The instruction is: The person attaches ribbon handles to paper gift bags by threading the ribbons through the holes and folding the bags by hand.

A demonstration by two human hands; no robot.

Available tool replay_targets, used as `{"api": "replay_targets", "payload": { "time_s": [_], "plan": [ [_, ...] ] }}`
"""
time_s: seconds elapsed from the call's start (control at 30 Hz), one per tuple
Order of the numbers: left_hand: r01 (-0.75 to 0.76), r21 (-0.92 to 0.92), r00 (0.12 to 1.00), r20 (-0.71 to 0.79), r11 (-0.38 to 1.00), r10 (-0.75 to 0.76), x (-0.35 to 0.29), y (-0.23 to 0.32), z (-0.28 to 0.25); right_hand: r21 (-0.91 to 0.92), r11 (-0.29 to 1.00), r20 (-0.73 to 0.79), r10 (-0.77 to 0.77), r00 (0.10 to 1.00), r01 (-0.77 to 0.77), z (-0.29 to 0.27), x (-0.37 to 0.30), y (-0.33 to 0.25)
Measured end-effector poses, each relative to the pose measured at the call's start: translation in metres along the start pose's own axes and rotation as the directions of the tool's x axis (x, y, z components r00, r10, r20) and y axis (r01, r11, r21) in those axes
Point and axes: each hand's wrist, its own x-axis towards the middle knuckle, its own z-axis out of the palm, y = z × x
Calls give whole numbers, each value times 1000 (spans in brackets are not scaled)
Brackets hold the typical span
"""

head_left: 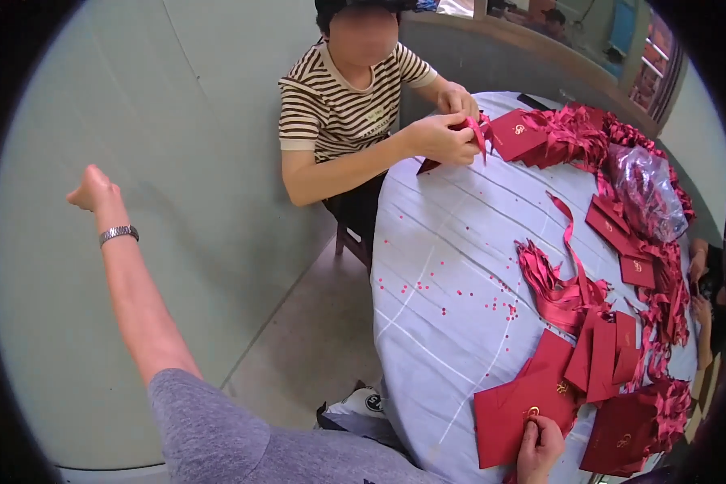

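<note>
Right hand (539, 448) sits at the near edge of the counter (444, 266), fingers pinched down on a flat red envelope (512, 411) with a small gold emblem, thumb right by that emblem. So the envelope is lying on the grey cloth, pinned at its lower corner. Left hand (93, 192) is way off to the side, arm stretched out over the floor with a metal watch (118, 234) on the wrist, fingers loosely curled and holding nothing as far as I can see.

Looks to me like the pick-one-up stage: one envelope singled out, not lifted yet. My guess is the next move needs the left hand back over the counter to help.

Just past it are more envelopes (601, 355) fanned out, then a bunch of red ribbon (552, 286) and confetti dots. Further back, a clear bag (641, 189), and a person in a striped shirt (339, 97) working ribbon onto an envelope.
</note>
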Motion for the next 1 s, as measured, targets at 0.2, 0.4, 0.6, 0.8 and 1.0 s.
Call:
{"api": "replay_targets", "payload": {
  "time_s": [0.2,0.4,0.6,0.8,1.0],
  "plan": [
    [-10,37,998,-54,999,12,6,-1,0,-17,999,-18,-34,999,33,1,1,1],
    [-3,74,993,-121,997,12,61,-17,-14,35,999,-37,-6,999,7,7,-5,16],
    [-38,113,998,-35,993,42,55,-26,-38,25,1000,-73,-16,997,18,4,-10,9],
    [157,-219,829,559,963,-9,-129,-5,-22,16,999,-106,-38,994,40,12,-7,20],
    [633,-232,390,920,738,-45,-281,77,-9,46,999,-120,-24,992,30,13,-9,18]
  ]
}}
